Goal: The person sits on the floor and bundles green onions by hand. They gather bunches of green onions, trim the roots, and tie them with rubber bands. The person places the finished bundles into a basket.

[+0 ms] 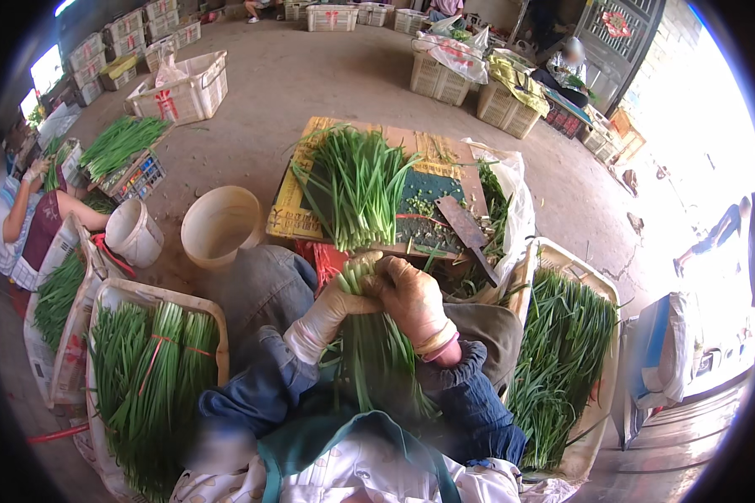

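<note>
My left hand, in a thin pale glove, is closed around a small bunch of garlic chives. Their pale cut ends point away from me and the leaves hang toward my lap. My right hand, also gloved, has its fingers at the same stems, just below the ends; whether it grips them is hidden. Just beyond, a larger pile of chives lies on a cardboard-topped board. A cleaver rests on the board's right side among chopped trimmings, its handle over the near edge.
Left of me, a plastic crate holds tied chive bundles; another crate with loose chives stands at right. Two buckets, one cream and one white, sit ahead left. A person works with chives at far left.
</note>
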### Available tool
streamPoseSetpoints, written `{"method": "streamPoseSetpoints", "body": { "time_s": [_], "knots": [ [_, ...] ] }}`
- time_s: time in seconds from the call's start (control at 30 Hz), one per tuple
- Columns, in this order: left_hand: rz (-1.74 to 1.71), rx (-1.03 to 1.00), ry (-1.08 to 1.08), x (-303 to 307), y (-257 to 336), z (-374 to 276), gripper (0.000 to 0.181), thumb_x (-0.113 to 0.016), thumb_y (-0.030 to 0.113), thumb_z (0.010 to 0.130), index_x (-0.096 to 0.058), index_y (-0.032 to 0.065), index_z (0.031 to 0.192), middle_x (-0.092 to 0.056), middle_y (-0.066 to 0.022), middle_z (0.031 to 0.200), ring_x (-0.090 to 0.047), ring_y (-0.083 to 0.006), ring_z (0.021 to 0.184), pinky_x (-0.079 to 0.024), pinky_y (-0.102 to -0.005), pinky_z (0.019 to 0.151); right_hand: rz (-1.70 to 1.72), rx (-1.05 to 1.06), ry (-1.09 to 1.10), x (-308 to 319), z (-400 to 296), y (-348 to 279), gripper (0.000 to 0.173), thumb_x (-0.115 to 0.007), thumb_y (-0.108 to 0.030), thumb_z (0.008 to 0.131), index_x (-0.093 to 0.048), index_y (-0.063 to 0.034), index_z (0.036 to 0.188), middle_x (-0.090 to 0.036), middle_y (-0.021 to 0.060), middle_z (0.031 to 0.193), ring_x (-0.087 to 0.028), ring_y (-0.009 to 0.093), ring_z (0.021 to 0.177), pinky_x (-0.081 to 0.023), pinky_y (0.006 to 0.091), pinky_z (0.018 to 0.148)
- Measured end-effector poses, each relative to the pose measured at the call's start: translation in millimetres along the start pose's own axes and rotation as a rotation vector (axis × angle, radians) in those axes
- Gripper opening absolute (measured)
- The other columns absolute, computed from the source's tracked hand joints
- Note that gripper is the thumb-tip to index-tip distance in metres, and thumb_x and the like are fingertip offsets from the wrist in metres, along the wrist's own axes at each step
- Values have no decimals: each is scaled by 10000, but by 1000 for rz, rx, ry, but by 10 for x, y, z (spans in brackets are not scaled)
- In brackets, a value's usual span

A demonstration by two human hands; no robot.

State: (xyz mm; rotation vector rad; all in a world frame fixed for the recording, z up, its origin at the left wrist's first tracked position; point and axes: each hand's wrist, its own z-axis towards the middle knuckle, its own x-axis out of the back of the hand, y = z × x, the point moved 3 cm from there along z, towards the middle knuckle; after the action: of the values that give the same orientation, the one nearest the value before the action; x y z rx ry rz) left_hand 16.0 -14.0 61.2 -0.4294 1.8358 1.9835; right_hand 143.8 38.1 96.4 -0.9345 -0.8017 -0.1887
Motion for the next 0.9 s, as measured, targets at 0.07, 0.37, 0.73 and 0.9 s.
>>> {"method": "streamPoseSetpoints", "body": {
  "time_s": [0.07, 0.37, 0.73, 0.9],
  "knots": [
    [-16, 42, 4, -41, 55, -18, 657, -742, 4, 718, -535, 32, 1341, -631, 8, 1130, -574, -141, 1064, -435, -292, 988, 289, 14, -16, -38, -2, 109, 193, -675, -121, 879, -675, -52, 1059, -709, 110, 894, -687, 253, 787, -541, 346, 710],
    [-71, 132, 44, 28, 16, -76, 571, -734, 3, 712, -573, 41, 1258, -623, 4, 979, -603, -149, 927, -477, -294, 889, 1015, -343, -122, -89, -59, 140, 160, -554, -15, 973, -663, 24, 1084, -654, 12, 858, -578, 83, 748, -470, 210, 670],
    [-159, 85, -61, 114, -20, -64, 804, -753, 100, 692, -427, 13, 1423, -633, -77, 1050, -626, -212, 991, -507, -346, 912, 947, -283, 96, -55, -105, 725, 295, -648, -109, 946, -603, -26, 1226, -655, 40, 856, -626, 164, 742, -531, 272, 676],
    [-150, 112, -41, 127, -111, -34, 672, -743, 112, 701, -510, 3, 1322, -634, -84, 1056, -627, -212, 996, -501, -343, 925, 681, -123, 59, 30, -15, 779, 393, -601, -209, 995, -564, 26, 1308, -685, 89, 1132, -639, 177, 1037, -485, 288, 928]
  ]
}}
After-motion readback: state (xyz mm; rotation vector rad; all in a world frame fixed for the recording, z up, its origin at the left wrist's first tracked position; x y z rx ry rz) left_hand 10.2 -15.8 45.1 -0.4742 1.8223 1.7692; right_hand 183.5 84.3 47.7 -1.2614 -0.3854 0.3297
